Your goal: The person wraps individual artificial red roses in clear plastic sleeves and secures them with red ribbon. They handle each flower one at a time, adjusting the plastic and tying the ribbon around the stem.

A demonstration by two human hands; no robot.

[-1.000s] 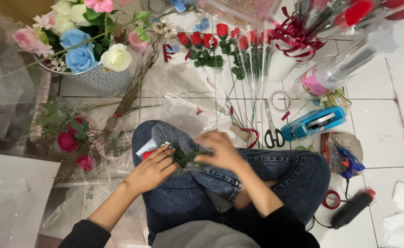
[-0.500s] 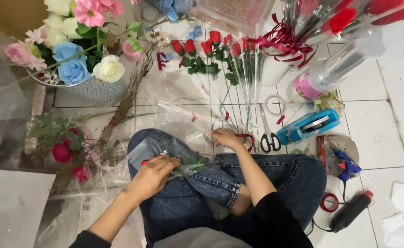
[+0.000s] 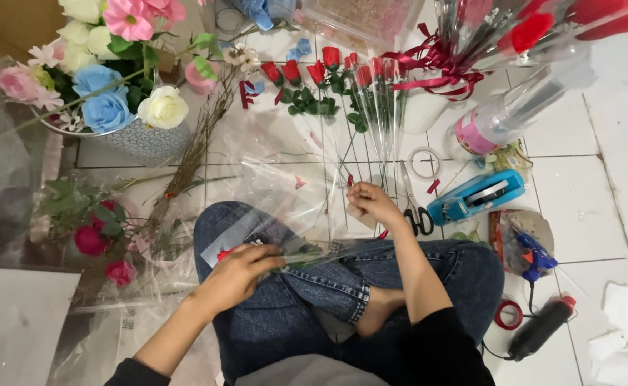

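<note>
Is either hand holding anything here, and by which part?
The left hand pinches a cellophane-wrapped red rose near its bloom end on the lap. The right hand is closed over the floor; what it grips cannot be told.

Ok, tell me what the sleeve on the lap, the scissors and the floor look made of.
Sleeve: thin clear plastic film, glossy; it crinkles and the jeans show through. Scissors: bare metal blades, seemingly black plastic handles. Floor: white glazed tile, judging by grout lines and a slight sheen.
</note>
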